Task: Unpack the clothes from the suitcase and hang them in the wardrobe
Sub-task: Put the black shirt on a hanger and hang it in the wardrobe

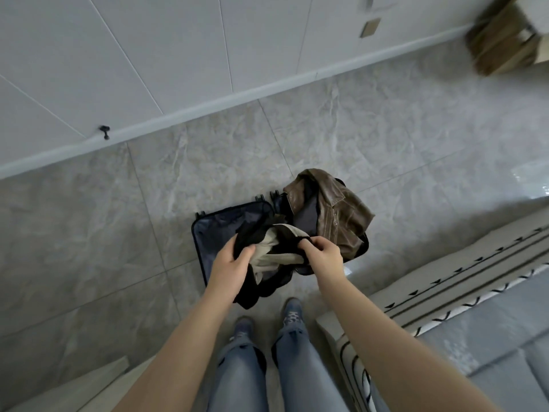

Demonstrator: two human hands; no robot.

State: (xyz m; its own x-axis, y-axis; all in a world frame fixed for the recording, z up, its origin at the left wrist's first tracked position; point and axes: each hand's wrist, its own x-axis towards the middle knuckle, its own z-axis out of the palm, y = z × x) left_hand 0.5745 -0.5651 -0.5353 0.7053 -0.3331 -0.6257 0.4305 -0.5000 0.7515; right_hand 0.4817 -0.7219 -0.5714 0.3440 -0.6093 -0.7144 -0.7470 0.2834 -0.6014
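Observation:
A dark suitcase [208, 230] lies open on the tiled floor in front of my feet. Above it I hold up a black garment with a beige lining [269, 257]. My left hand [233, 263] grips its left side, fingers curled into the cloth. Its right edge is pinched by my right hand [322, 252]. The garment's lower end hangs down toward my shoes. A brown leather jacket [335, 209] lies crumpled over the suitcase's right half.
White wardrobe doors [148, 55] run along the far side, with a small black knob [104, 132] low down. A bed with a patterned cover [460, 286] stands at the right. A wooden piece of furniture [505, 40] is at the top right.

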